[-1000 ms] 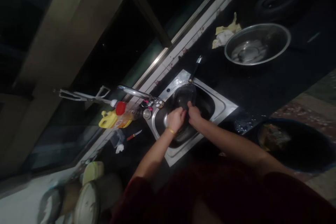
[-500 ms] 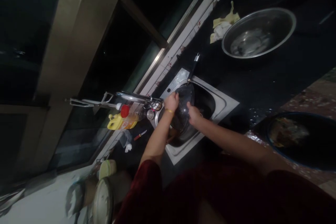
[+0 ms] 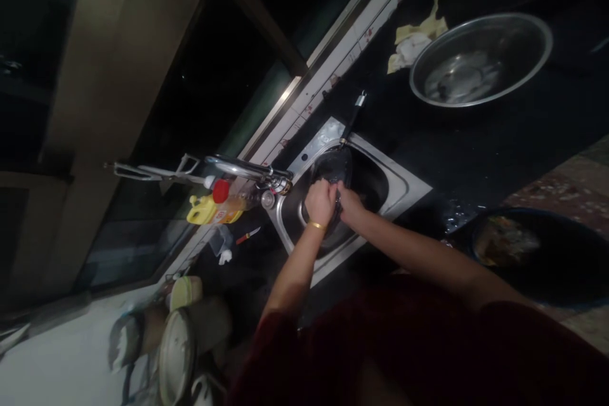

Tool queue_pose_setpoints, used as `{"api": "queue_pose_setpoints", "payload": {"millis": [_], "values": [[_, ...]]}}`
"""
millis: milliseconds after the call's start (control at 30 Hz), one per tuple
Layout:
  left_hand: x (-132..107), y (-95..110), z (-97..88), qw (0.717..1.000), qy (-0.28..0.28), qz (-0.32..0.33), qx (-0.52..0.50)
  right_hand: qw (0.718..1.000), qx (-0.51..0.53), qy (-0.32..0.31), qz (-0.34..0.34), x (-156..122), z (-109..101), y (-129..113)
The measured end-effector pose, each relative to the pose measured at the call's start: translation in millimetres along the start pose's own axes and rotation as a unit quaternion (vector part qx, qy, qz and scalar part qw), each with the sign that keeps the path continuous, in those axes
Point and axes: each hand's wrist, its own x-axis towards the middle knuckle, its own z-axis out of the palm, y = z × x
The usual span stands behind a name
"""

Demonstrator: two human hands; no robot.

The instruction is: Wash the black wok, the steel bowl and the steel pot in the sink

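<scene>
I can make out a thin yellow wristband (image 3: 317,225) just behind the left grip (image 3: 321,202) and, well back from it, a dark red top (image 3: 394,323) with short sleeves (image 3: 280,333).

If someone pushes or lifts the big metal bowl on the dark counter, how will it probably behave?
The metal bowl is probably stiff, since its rim has an even curve. It may be slippery, as its surface looks smooth and shiny. Pressing down on its edge might tip it, because the sides seem to flare outward from the bottom.
</scene>
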Motion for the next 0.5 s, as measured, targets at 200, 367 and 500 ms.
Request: {"api": "queue_pose_setpoints", "payload": {"millis": [200, 367, 500], "values": [[-51.4, -57.9, 36.7, 0.958, 0.127, -0.195, -0.170, 0.998, -0.019, 0.051, 0.013, -9.6, 5.5, -1.1], [-72.9, -67.4, 59.3, 0.891, 0.250, -0.286, -0.249, 0.999, -0.033, 0.016, 0.014, -9.8, 9.4, 0.0], [-86.5, -37.2, 53.1, 0.906, 0.235, -0.218, -0.275, 0.998, -0.055, -0.031, 0.015, -12.0, 17.6, -6.7]]}}
